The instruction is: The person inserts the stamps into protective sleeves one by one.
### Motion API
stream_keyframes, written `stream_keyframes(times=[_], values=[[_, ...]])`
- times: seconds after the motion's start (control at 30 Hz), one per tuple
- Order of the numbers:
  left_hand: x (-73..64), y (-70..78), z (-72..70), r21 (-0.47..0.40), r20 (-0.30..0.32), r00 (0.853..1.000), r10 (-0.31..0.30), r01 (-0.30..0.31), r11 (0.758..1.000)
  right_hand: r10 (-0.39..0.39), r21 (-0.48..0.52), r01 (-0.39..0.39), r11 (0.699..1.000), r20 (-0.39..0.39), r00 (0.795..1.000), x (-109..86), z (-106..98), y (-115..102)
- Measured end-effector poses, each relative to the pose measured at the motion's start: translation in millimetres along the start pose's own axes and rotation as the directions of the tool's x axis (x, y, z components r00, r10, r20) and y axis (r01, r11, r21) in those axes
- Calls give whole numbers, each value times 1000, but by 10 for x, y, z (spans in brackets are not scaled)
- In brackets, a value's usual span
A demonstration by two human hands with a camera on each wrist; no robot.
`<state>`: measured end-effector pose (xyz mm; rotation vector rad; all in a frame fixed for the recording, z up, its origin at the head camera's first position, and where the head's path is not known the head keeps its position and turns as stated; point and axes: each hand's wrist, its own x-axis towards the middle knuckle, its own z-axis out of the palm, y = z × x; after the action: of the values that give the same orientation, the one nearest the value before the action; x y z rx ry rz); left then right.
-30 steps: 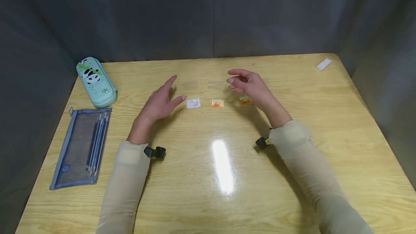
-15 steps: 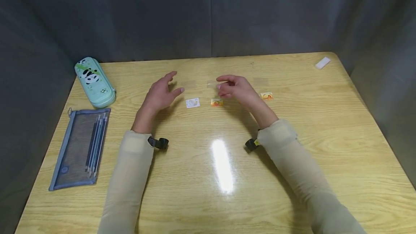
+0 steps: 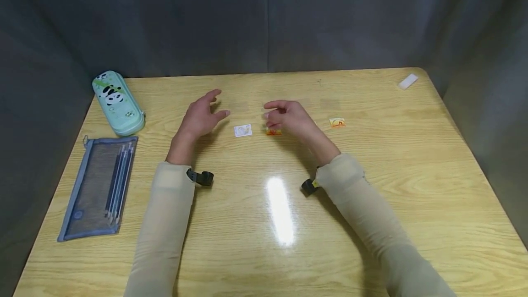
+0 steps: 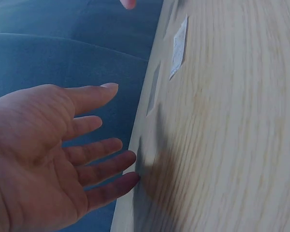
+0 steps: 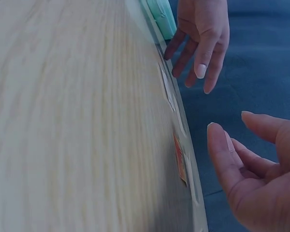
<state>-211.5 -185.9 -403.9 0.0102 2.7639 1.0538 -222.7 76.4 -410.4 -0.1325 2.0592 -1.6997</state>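
Observation:
My left hand (image 3: 201, 118) hovers above the table with fingers spread and nothing in it; the left wrist view shows its bare palm. Just right of its thumb lies a small whitish stamp-like paper (image 3: 243, 130). My right hand (image 3: 288, 118), fingers loosely bent and thumb apart from them, hangs over an orange-red stamp-like paper (image 3: 274, 132), partly covering it. In the right wrist view that orange-red piece lies flat below the empty fingers. Another orange and white piece (image 3: 337, 123) lies right of my right wrist. Behind this row are faint translucent rectangles (image 3: 330, 103).
A mint panda pencil case (image 3: 117, 103) stands at the table's back left. In front of it lies a blue mesh zip pouch (image 3: 92, 196) with several pencils (image 3: 119, 182) inside. A small white block (image 3: 408, 81) sits at the back right. Dark curtains (image 3: 264, 17) surround the table (image 3: 231, 242).
My right hand has moved left, from over the right-hand papers to over the orange-red one, uncovering the far-right piece. My left hand has shifted slightly back. The papers have stayed put.

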Motion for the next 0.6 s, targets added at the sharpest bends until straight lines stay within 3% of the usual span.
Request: stream_keyframes(times=[0.2,0.47,0.6], values=[[90,27,30,22,14,1000,13,-13,1000,26,-22,-26,999,20,999,34,80,13],[158,43,78,64,7,999,-41,41,997,41,-151,-36,988,31,999,107,213,61],[190,47,70,105,-5,999,-37,37,994,25,-201,-19,979,30,999,140,279,47]])
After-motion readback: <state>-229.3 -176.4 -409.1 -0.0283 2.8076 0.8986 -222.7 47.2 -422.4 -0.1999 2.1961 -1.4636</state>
